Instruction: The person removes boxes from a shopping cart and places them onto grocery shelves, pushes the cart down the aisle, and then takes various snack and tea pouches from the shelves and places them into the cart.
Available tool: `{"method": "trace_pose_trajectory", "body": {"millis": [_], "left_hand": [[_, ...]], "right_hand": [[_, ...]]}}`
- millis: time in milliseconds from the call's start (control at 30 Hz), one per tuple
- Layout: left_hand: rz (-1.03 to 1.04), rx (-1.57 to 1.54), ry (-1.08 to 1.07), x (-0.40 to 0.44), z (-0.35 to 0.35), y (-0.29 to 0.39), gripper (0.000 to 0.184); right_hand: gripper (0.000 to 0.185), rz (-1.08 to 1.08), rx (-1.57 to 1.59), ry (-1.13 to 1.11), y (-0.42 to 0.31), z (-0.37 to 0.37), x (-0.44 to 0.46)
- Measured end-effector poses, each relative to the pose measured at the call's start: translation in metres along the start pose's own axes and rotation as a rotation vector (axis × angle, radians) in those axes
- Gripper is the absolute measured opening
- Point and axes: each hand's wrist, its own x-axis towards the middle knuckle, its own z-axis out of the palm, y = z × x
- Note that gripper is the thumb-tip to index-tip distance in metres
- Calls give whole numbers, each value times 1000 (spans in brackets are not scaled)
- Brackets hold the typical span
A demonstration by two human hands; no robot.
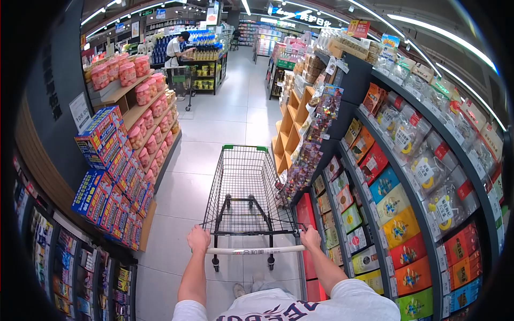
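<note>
An unloaded wire shopping cart (243,187) with green corner pieces stands right before me in the aisle. Across its near end runs a pale handlebar (257,250) with printed lettering. My left hand (198,238) is closed around the left end of the cart's handle frame. At the other end, my right hand (310,238) grips the frame in the same way. Both arms reach forward from white sleeves, and a shoe shows below the bar.
Stacked blue-red boxes (101,195) and shelves of pink-lidded jars (142,93) line the left. On the right stand wooden shelving (292,123) and racks of colourful packets (399,227). Farther ahead, a person (175,51) stands by another cart (179,77). Tiled floor (214,125) runs between.
</note>
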Motion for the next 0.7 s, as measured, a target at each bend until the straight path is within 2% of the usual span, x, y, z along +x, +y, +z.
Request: {"method": "trace_pose_trajectory", "body": {"millis": [200,400,700], "left_hand": [[10,-43,-1,41,0,20,45],[15,-64,-37,89,-7,51,45],[66,-94,-20,168,-7,86,46]], "right_hand": [[52,15,110,-2,-17,0,53],[48,16,131,-43,-24,18,123],[53,96,274,-91,-72,7,202]]}}
